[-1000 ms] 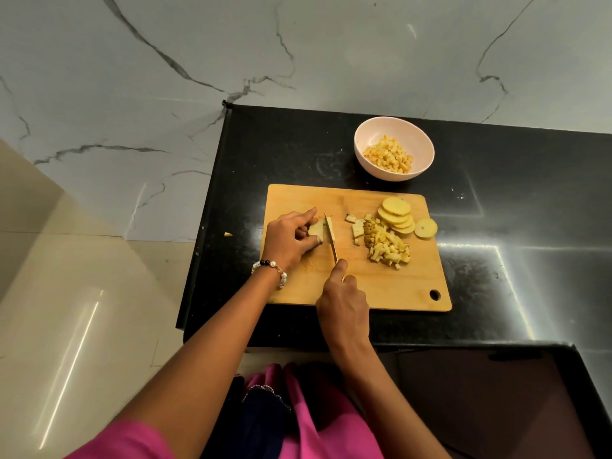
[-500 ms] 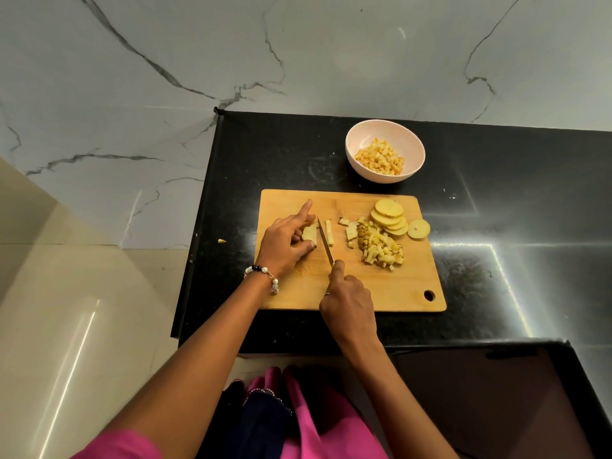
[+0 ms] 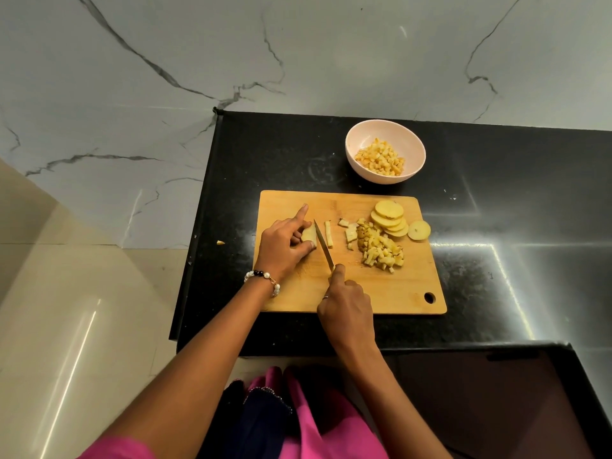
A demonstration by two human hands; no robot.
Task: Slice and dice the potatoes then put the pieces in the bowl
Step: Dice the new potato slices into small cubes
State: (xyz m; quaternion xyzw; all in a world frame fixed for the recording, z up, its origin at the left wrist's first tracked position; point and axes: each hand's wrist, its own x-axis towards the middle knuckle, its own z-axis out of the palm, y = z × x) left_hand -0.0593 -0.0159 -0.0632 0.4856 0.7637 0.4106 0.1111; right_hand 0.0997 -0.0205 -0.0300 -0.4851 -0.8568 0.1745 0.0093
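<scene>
Black stone counter (image 3: pixel 496 293) carries your work area, with veined marble wall behind it. Nearest you, your right hand (image 3: pixel 347 308) grips the knife (image 3: pixel 324 246) handle, forefinger along the spine, blade on the cutting board (image 3: pixel 381 293). Your left hand (image 3: pixel 284 245) curls around a potato piece (image 3: pixel 308 234) left of the blade, index finger extended. A cut strip (image 3: pixel 328 234) lies just right of the blade. Further right sit diced pieces (image 3: pixel 381 250), then stacked round slices (image 3: pixel 390 218). Beyond the board, the bowl (image 3: pixel 364 140) holds diced potato.
</scene>
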